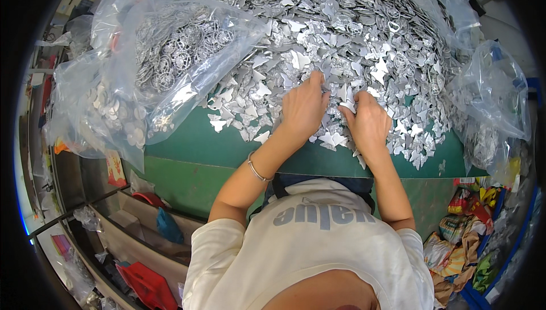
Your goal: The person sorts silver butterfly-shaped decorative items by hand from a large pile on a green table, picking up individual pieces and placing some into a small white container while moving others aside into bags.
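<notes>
A wide heap of small, flat, wing-shaped silver metal pieces [244, 102] covers most of the green table [187, 154]. My left hand [306, 105] rests at the near side of the heap, its fingers curled inward among the pieces; whatever they hold is hidden. To its right, my right hand [371, 121] is bent over the heap. Its thumb and forefinger close around one shiny metal piece [347, 100], which faces the left hand. Several loose pieces lie on the tabletop just below both hands.
At the left, a clear plastic bag [196, 77] holds round openwork metal pieces, beside another bag [102, 122] of flat discs. More plastic [495, 94] hangs at the right edge. Below left are drawers [136, 225] and a red tray [148, 284]; crumpled packaging [455, 247] lies below right.
</notes>
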Demonstrator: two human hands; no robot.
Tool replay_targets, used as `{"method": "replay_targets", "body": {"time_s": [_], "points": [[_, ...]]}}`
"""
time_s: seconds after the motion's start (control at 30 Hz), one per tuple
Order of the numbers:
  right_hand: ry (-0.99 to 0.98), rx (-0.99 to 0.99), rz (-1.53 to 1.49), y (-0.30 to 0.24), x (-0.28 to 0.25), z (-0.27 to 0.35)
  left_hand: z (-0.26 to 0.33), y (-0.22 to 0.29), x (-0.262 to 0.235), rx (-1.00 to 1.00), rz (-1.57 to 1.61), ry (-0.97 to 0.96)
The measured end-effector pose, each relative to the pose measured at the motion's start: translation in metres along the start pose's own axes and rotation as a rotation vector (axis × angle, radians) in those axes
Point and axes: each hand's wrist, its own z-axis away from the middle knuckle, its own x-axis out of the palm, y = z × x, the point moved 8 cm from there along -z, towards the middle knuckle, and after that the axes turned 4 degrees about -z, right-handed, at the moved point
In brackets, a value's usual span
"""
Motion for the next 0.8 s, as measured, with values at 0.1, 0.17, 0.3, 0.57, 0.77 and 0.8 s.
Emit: {"method": "replay_targets", "body": {"time_s": [0.1,0.17,0.3,0.57,0.77,0.8], "points": [[-0.006,0.013,-0.051,0.004,-0.002,-0.004,0.001,0.002,0.002,0.094,0.019,0.013],[-0.012,0.048,-0.082,0.009,-0.001,-0.006,0.002,-0.002,0.004,0.088,0.079,0.012],[-0.022,0.019,-0.044,0.003,-0.001,-0.013,0.0,-0.021,-0.003,-0.237,0.679,-0.059],[0.146,-0.021,-0.168,0.019,-0.024,-0.017,0.048,-0.027,0.009,-0.86,1.673,-0.212],[-0.136,0.498,-1.918,0.038,0.009,-0.007,0.03,-0.034,-0.009,-0.282,0.506,-0.112],[-0.124,0.601,-1.937,0.04,0.016,-0.007,0.022,-0.025,-0.016,-0.173,0.197,-0.059]]}}
